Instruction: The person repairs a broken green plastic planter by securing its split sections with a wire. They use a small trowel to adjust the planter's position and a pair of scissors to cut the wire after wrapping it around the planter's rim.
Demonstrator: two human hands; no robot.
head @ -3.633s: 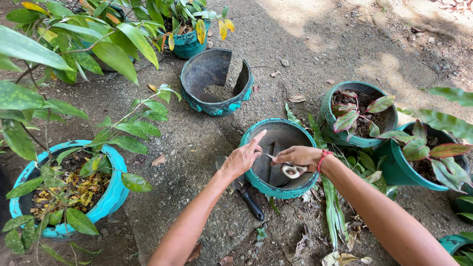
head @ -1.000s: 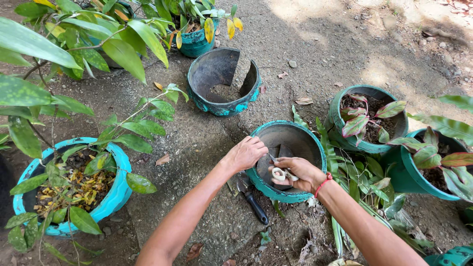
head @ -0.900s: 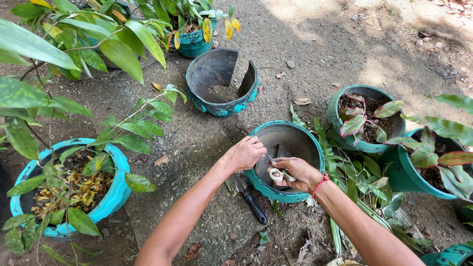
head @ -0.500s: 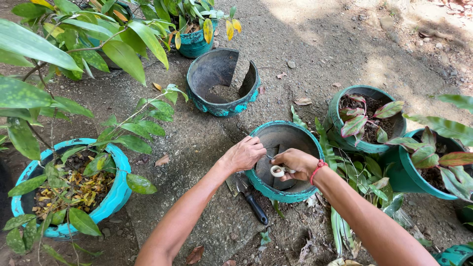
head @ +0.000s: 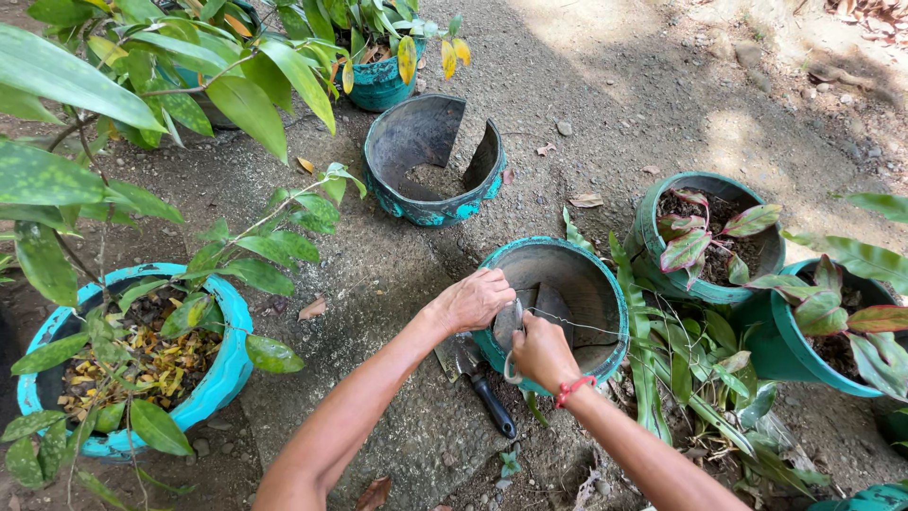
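1. Working over a teal pot (head: 605,284) sitting on bare ground (head: 605,104), near the middle of the view.
2. Left hand (head: 473,300) resting on the pot's near-left rim, fingers curled down over the edge and gripping it.
3. Right hand (head: 542,350) closing into a loose fist just beside the left, at the near rim, pinching a thin pale wire (head: 577,325) that is running across the pot's inside toward its right wall; a pale strap or loop hanging down from the same fist, too small to tell what it is.
4. Wearing a red band (head: 573,388) on the right wrist.
5. Showing dark flat pieces (head: 549,305) inside the pot, lying against its bottom just past the fingers.
6. Lying on the ground beside the pot's near-left side, just under the left wrist, a trowel (head: 473,371) with a black handle pointing toward the lower edge.
7. Standing farther up, well apart, a broken teal pot (head: 430,166) with a gap in its far wall and a little soil inside.
8. Sitting to the right, two teal pots with red-green leaved plants (head: 709,237), the nearer one close to the worked pot.
9. Sitting to the lower left, a bright blue pot (head: 222,364) holding dry leaves and a green plant.
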